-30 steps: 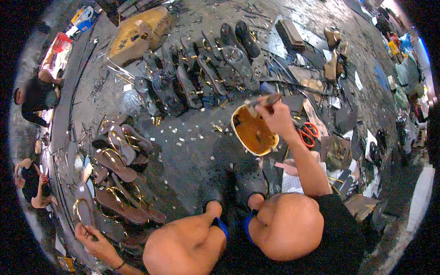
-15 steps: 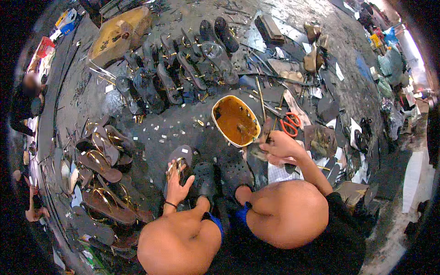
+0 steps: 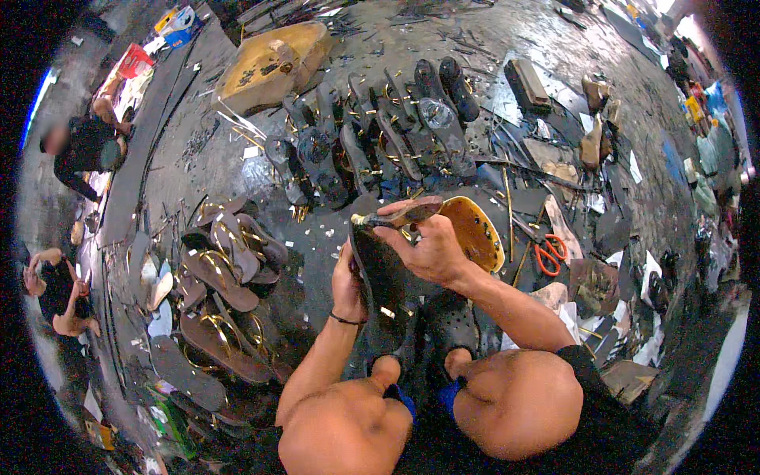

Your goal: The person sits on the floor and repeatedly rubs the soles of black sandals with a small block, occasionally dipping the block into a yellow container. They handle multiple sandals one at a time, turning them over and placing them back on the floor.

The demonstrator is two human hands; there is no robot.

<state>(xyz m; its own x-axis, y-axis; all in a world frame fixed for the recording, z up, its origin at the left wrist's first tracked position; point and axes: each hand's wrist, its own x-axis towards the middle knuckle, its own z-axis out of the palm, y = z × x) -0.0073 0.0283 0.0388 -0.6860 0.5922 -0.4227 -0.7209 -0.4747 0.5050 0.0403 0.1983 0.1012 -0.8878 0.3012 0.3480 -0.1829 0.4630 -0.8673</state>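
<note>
Both hands are closed around one dark sandal sole (image 3: pixel 381 273). It stands almost on end above the floor (image 3: pixel 332 170), in front of the person's knees. The left hand (image 3: pixel 347 286) wraps the sole's left edge from behind, fingers curled tight. The right hand (image 3: pixel 427 247) grips the top of the sole, and it also pinches a small brush (image 3: pixel 404 212) that lies across the sole's tip. I cannot tell how much of the brush touches the sole.

Just beside the right hand sits a round bowl of yellow glue (image 3: pixel 473 233) on the floor. Red scissors (image 3: pixel 549 255) lie a little further toward the right edge of the floor. A row of dark soles (image 3: pixel 372 134) lies beyond the hands, toward the far edge. Brown sandals with gold straps (image 3: pixel 226 273) are piled to the left. Two other people sit near the left edge of the floor, well apart from the hands.

What could go wrong? The right hand holds two things at once, so the brush could slip out. The glue bowl is very close, so an elbow or the sole could bump it and tip it. Glue might get on the fingers, and then the sole could stick or slide.
</note>
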